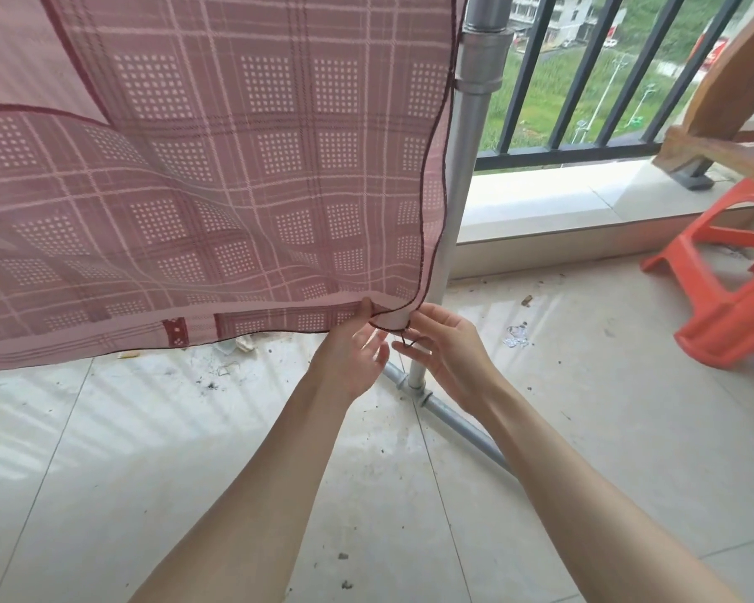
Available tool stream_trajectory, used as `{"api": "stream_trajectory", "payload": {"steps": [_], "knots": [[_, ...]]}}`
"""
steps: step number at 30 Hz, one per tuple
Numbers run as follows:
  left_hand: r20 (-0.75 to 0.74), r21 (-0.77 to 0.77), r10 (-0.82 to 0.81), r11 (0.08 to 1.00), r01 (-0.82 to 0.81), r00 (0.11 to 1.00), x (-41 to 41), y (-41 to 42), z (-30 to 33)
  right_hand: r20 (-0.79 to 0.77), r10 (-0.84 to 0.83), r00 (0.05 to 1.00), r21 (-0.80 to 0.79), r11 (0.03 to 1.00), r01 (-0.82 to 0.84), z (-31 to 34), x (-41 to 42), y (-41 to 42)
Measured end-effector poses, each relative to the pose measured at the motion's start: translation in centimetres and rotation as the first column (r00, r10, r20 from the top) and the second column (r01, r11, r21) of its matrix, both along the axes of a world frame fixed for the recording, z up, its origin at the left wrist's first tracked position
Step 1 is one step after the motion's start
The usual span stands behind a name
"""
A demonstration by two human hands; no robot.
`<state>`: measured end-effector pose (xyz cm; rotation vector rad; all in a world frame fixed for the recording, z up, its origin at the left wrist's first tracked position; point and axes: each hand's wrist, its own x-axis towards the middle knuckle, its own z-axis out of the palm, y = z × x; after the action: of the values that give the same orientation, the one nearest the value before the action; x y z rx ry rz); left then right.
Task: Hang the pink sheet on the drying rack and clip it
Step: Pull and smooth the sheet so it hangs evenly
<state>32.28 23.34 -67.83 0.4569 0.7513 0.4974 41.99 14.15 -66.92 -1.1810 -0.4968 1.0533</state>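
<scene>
The pink checked sheet (218, 176) hangs in front of me and fills the upper left of the view. Its right edge lies against the grey metal upright of the drying rack (466, 137). My left hand (355, 354) pinches the sheet's lower right corner from below, thumb on the hem. My right hand (447, 346) is just right of that corner, fingers spread, touching a loose dark thread that dangles from the hem. No clip is in view.
The rack's grey base tube (449, 411) runs along the tiled floor toward the lower right. An orange plastic stool (732, 293) stands at the right, under a wooden frame (714, 124). Behind the rack are a low ledge and black balcony railing (584, 80). Debris litters the floor.
</scene>
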Motion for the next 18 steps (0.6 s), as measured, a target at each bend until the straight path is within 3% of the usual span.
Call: {"api": "stream_trajectory", "payload": {"steps": [3, 6, 8, 11, 14, 18], "knots": [[-0.015, 0.010, 0.105, 0.994, -0.105, 0.994, 0.5, -0.1, -0.3, 0.098, -0.161, 0.982, 0.003, 0.987, 0.161, 0.8, -0.3, 0.0], [-0.061, 0.051, 0.205, 0.978, -0.202, 0.977, 0.6, 0.0, -0.8, 0.365, -0.392, 0.844, 0.109, 0.919, 0.380, 1.7, -0.8, 0.0], [-0.095, 0.095, 0.224, 0.972, -0.215, 0.970, 0.4, 0.2, -1.1, 0.498, -0.380, 0.780, 0.178, 0.925, 0.337, 2.3, -1.2, 0.4], [-0.097, 0.139, 0.202, 0.972, -0.187, 0.975, 0.0, 0.2, -1.5, 0.660, -0.320, 0.680, 0.136, 0.941, 0.311, 2.5, -1.7, 1.2], [-0.084, 0.158, 0.170, 0.975, -0.156, 0.982, -0.4, 0.4, -1.8, 0.640, -0.383, 0.666, 0.146, 0.912, 0.384, 2.4, -2.0, 1.8], [-0.070, 0.151, 0.113, 0.983, -0.101, 0.991, -1.1, 0.9, -2.2, 0.434, -0.390, 0.812, 0.087, 0.915, 0.393, 2.0, -1.9, 1.9]]}}
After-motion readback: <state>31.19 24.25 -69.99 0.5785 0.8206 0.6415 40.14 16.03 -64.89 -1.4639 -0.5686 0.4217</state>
